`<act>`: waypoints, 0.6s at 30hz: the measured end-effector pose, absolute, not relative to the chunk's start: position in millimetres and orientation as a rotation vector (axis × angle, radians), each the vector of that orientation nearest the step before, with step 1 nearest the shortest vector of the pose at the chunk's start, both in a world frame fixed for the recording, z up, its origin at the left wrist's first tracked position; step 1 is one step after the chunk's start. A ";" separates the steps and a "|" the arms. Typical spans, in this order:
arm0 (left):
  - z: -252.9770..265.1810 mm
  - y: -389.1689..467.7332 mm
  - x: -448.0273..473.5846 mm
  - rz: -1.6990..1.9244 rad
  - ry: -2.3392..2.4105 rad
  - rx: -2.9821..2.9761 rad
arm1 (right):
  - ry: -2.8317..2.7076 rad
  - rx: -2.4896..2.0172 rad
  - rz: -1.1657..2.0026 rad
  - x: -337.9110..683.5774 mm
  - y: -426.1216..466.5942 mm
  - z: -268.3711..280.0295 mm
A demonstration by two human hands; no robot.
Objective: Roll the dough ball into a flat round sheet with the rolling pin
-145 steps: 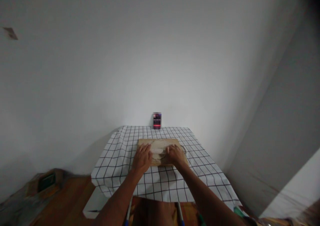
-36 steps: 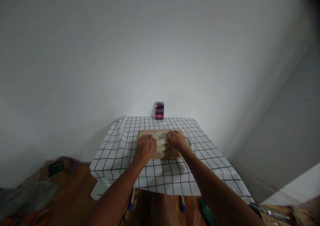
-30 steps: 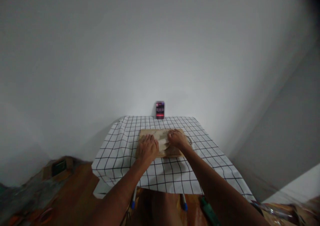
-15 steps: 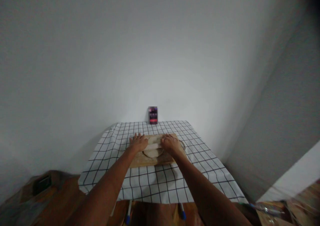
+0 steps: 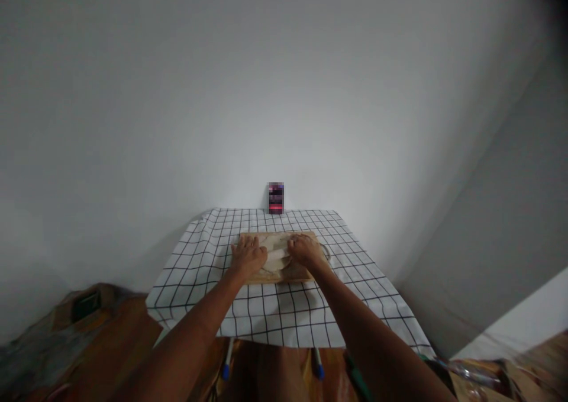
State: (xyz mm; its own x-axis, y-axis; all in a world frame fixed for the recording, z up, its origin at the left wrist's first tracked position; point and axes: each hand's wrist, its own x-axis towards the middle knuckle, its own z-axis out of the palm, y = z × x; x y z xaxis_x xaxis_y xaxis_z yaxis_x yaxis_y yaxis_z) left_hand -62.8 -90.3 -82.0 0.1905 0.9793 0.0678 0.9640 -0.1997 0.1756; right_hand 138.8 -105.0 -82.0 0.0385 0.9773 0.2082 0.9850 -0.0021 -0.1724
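A pale rolling pin [image 5: 277, 254] lies crosswise on a wooden board [image 5: 277, 281], over a thin flat round of dough [image 5: 277, 265]. My left hand [image 5: 249, 253] is over the pin's left end, its fingers draped forward and slightly apart. At the other end my right hand [image 5: 303, 248] is wrapped round the pin, fingers curled. Both palms cover the pin's ends, so only its middle shows. Part of the dough is hidden under the pin and hands.
A white cloth with black checks [image 5: 284, 325] covers the table. A dark, pixelated upright object [image 5: 276, 199] stands at the back against the wall [image 5: 284, 94]. Beside the board's right edge is a ring-like thing [image 5: 326, 251]. An open cardboard box [image 5: 84, 307] sits at lower left.
My view has shifted slightly, so the table sits higher and a little to the right. Both hands stay on the rolling pin, which lies nearer the middle of the dough.
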 end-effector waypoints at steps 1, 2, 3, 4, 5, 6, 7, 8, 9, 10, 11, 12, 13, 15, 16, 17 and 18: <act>-81.5 -93.1 -62.7 0.258 1.922 2.362 | -2.002 -2.057 -0.038 138.9 -104.4 -82.0; -81.4 -96.3 -62.5 0.270 1.919 2.377 | -1.998 -2.064 -0.034 139.0 -103.9 -81.9; -81.6 -99.9 -62.3 0.285 1.916 2.393 | -1.997 -2.068 -0.030 138.9 -103.3 -81.4; -82.2 -103.9 -61.9 0.301 1.914 2.409 | -1.999 -2.069 -0.027 138.8 -102.8 -80.7; -83.2 -108.1 -61.4 0.317 1.912 2.422 | -2.005 -2.067 -0.023 138.6 -102.2 -79.7; -84.5 -112.3 -60.8 0.331 1.913 2.432 | -2.015 -2.063 -0.018 138.4 -101.6 -78.7; -86.0 -116.4 -60.0 0.344 1.916 2.438 | -2.026 -2.058 -0.013 138.2 -101.0 -77.6; -87.6 -120.0 -59.2 0.355 1.920 2.440 | -2.036 -2.056 -0.008 138.1 -100.4 -76.6; -89.0 -122.9 -58.4 0.364 1.927 2.437 | -2.045 -2.055 -0.003 138.0 -99.7 -75.7; -90.2 -124.9 -57.5 0.369 1.935 2.430 | -2.052 -2.056 0.002 138.0 -99.0 -75.1; -91.0 -125.7 -56.8 0.371 1.944 2.419 | -2.056 -2.057 0.005 138.0 -98.4 -74.8; -91.2 -125.3 -56.2 0.371 1.953 2.405 | -2.059 -2.059 0.007 138.1 -97.9 -74.7; -90.7 -123.7 -55.7 0.368 1.961 2.390 | -2.060 -2.062 0.008 138.1 -97.6 -74.8; -88.0 -117.3 -55.4 0.360 1.975 2.357 | -2.052 -2.073 0.009 138.1 -97.6 -75.6; -86.0 -113.2 -55.5 0.354 1.980 2.341 | -2.043 -2.080 0.009 138.0 -98.1 -76.0; -83.8 -109.0 -55.7 0.347 1.983 2.326 | -2.032 -2.088 0.007 137.7 -98.7 -76.4; -81.8 -105.3 -56.0 0.339 1.984 2.313 | -2.022 -2.094 0.005 137.4 -99.4 -76.7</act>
State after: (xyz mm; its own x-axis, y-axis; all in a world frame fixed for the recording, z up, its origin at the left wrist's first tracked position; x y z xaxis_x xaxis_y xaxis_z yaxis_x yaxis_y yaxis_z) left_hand -56.0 -105.3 -81.8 0.1395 0.9832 0.1181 0.9666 -0.1611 0.1995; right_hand 137.4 -99.4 -76.7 0.0475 0.9865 0.1567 0.9858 -0.0210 -0.1667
